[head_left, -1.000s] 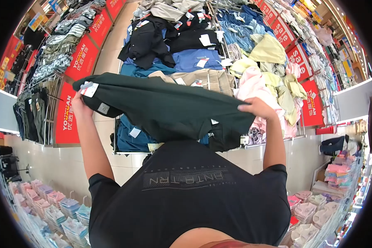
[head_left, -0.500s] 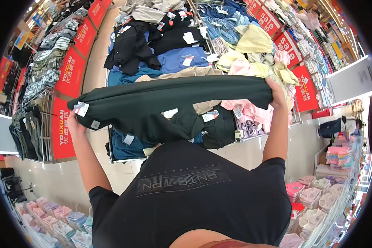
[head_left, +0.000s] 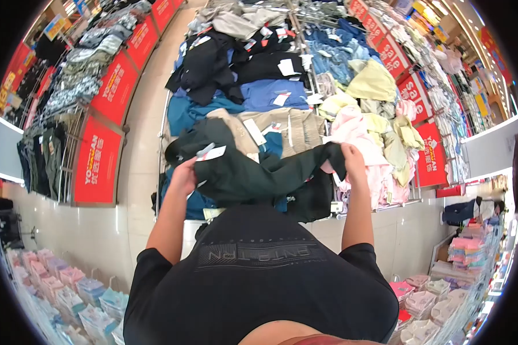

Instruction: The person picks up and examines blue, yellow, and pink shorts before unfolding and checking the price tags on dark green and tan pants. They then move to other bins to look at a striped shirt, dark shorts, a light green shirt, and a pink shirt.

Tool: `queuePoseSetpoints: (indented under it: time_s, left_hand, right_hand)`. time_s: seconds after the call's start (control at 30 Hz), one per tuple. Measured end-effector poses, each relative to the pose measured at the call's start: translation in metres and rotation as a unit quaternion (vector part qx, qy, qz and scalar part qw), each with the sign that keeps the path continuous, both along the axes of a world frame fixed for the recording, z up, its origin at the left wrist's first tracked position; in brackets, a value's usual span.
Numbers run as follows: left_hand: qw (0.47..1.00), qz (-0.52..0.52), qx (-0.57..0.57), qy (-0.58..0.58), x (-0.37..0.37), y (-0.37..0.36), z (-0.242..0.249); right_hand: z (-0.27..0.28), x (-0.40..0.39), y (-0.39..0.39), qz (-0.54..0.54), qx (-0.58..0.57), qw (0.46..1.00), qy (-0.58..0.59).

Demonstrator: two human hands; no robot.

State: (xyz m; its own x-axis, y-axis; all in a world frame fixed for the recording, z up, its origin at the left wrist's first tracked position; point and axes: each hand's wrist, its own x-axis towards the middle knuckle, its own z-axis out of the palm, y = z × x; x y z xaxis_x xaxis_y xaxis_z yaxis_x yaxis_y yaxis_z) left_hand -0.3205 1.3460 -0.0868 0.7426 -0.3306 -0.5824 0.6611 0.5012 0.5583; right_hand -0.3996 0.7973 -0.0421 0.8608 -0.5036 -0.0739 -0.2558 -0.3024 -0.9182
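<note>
A pair of dark green trousers sags between my two hands above the display table. My left hand is closed on the wide end, beside a white tag. The narrow end is gripped by my right hand, close to pink garments. Beneath and behind the trousers lie folded beige trousers and teal garments. Part of a black garment shows under the lower edge.
Black clothes, blue garments and yellow garments fill the table farther back. Racks with red signs stand on the left, and more red sale signs on the right. Stacked packages sit low at the left.
My hands have come closer together and lower, so the trousers, stretched out before, now hang slack and bunched. More of the beige trousers behind shows.
</note>
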Motion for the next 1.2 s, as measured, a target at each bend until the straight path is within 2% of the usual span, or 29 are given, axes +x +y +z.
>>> queuePoseSetpoints:
  time_s: [0.03, 0.07, 0.13, 0.2, 0.27, 0.33, 0.4, 0.5, 0.53, 0.6, 0.7, 0.77, 0.8, 0.97, 1.2]
  left_hand:
    - [1.000, 0.005, -0.008, -0.017, -0.006, -0.006, -0.002]
    - [0.999, 0.008, -0.016, -0.033, -0.012, -0.014, -0.004]
    - [0.998, 0.018, 0.021, -0.049, -0.024, -0.034, 0.036]
    - [0.997, 0.017, 0.033, -0.069, -0.028, -0.044, 0.050]
    - [0.995, 0.003, 0.019, -0.094, -0.030, -0.051, 0.048]
    - [0.993, -0.021, 0.041, -0.112, -0.035, -0.064, 0.064]
    - [0.987, -0.052, 0.077, -0.134, -0.037, -0.069, 0.066]
    - [0.975, -0.086, 0.137, -0.152, -0.043, -0.069, 0.076]
    - [0.980, -0.058, 0.107, -0.155, -0.046, -0.071, 0.077]
    - [0.986, -0.002, 0.047, -0.158, -0.052, -0.081, 0.080]
    - [0.973, -0.027, 0.141, -0.178, -0.067, -0.090, 0.115]
    - [0.957, -0.072, 0.141, -0.243, -0.065, -0.086, 0.087]
    - [0.946, -0.095, 0.141, -0.274, -0.066, -0.086, 0.089]
    - [0.958, -0.088, 0.119, -0.248, -0.076, -0.084, 0.103]
    - [0.956, -0.091, 0.107, -0.259, -0.079, -0.074, 0.108]
  right_hand:
    - [-0.006, -0.003, 0.020, 0.018, -0.070, 0.997, 0.021]
    - [-0.005, -0.006, 0.047, 0.017, -0.063, 0.998, -0.006]
    - [-0.009, -0.006, 0.088, 0.062, -0.114, 0.991, -0.010]
    - [0.002, -0.006, 0.136, 0.170, -0.028, 0.985, -0.007]
    - [0.018, -0.005, 0.183, 0.236, 0.177, 0.955, -0.007]
    - [0.034, -0.003, 0.214, 0.276, 0.248, 0.929, 0.014]
    - [0.044, -0.001, 0.231, 0.293, 0.306, 0.904, 0.050]
    - [0.040, -0.004, 0.242, 0.338, 0.274, 0.899, 0.055]
    - [0.041, -0.006, 0.244, 0.359, 0.266, 0.893, 0.055]
    - [0.040, -0.011, 0.246, 0.351, 0.292, 0.888, 0.052]
    - [0.040, -0.019, 0.248, 0.339, 0.313, 0.886, 0.039]
    - [0.044, -0.023, 0.246, 0.349, 0.322, 0.879, 0.037]
    - [0.047, -0.026, 0.247, 0.352, 0.310, 0.882, 0.039]
    - [0.055, -0.036, 0.253, 0.362, 0.284, 0.887, 0.047]
    - [0.052, -0.042, 0.265, 0.344, 0.303, 0.888, 0.041]
